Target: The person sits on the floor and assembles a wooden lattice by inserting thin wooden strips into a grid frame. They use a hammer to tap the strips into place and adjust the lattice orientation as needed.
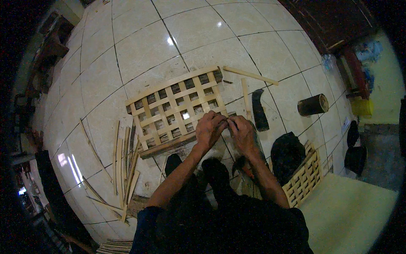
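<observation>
A woven lattice of pale bamboo-like strips [171, 111] lies on the floor in front of me, with wooden bars along its far and near edges. Both hands meet at its right edge, fingertips close together. My left hand [210, 129] rests over the lattice's near right corner with its fingers pinched. Just beside it, my right hand [242, 132] is closed too, thumb and fingers pressed together. Whatever sits between the fingertips is too small and dark to make out. A dark curved flat piece [259, 111], blade-like in shape, lies right of my right hand.
Loose strips [120, 163] are scattered at the left. A short log [313, 105], a black bag [287, 153] and another woven lattice [305, 175] are at the right. Between my feet and right forearm lies a tool with an orange part [246, 169]. A dark cabinet [327, 23] stands far right.
</observation>
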The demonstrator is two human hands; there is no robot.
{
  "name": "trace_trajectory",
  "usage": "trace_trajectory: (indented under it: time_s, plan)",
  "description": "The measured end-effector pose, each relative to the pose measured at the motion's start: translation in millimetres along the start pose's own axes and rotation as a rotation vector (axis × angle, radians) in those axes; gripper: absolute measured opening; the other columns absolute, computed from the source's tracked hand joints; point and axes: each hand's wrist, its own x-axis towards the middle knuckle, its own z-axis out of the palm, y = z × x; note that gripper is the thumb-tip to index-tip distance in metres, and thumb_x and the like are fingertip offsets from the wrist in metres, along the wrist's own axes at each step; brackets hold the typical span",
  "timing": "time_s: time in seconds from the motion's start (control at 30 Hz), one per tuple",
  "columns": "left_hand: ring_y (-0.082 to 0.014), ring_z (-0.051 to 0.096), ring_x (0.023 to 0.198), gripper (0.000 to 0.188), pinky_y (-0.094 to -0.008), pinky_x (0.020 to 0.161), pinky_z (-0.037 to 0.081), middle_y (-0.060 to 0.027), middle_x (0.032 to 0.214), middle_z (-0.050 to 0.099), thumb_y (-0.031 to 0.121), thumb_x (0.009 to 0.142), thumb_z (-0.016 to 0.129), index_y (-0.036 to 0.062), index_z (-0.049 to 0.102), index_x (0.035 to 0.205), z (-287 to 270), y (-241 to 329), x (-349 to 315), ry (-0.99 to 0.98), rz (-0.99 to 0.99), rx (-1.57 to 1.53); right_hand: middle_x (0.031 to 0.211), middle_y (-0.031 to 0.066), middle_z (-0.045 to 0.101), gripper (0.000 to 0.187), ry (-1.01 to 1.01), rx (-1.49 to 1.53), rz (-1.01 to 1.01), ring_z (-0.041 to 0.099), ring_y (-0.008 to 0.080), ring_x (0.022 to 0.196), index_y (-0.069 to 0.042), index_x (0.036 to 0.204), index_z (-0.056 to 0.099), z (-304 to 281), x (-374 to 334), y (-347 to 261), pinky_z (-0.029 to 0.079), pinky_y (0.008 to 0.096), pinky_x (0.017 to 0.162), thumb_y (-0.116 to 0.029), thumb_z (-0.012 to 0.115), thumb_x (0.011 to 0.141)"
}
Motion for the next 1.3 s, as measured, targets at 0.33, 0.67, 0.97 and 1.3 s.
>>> trace_trajectory:
  time_s: [0.33,0.67,0.97,1.3]
  plan:
    - [-0.0265,0.059,0.083,0.014,-0.0387,0.070,0.048,-0.0051,0.086,0.060,0.020,0.077,0.071,0.0137,0.070,0.090,1.0,1.6,1.7,0.056,0.011,0.034,0.112,0.0190,0.058,0.029,-0.020,0.128,0.160,0.055,0.0360,0.106,-0.003,0.119,0.056,-5.1,-13.2,3.1,0.046,0.0429,0.091,-0.016,0.051,0.093]
    - [-0.0266,0.057,0.086,0.013,-0.0396,0.073,0.046,-0.0052,0.088,0.058,0.019,0.075,0.072,0.0138,0.067,0.086,3.0,3.1,2.5,0.012,0.000,0.083,0.084,0.0141,0.058,0.020,-0.124,-0.458,0.252,0.058,0.0345,0.080,-0.005,0.095,0.059,-10.0,-203.6,26.9,0.048,0.0424,0.068,-0.021,0.064,0.085]
    - [-0.0267,0.057,0.085,0.016,-0.0400,0.072,0.046,-0.0044,0.091,0.059,0.020,0.076,0.072,0.0123,0.067,0.088,2.7,3.2,2.3,0.034,0.035,0.071,0.093,0.0191,0.061,0.037,-0.201,0.188,0.588,0.062,0.0364,0.080,-0.003,0.121,0.051,7.4,-225.3,50.5,0.048,0.0436,0.068,-0.031,0.052,0.097]
    - [-0.0266,0.057,0.085,0.011,-0.0392,0.072,0.047,-0.0033,0.088,0.059,0.020,0.078,0.071,0.0131,0.069,0.086,0.4,6.9,3.9,0.069,0.055,0.025,0.119,0.0255,0.055,0.040,0.161,-0.268,-0.042,0.062,0.0352,0.093,0.003,0.130,0.049,0.8,-85.6,-3.0,0.050,0.0417,0.071,-0.017,0.045,0.095]
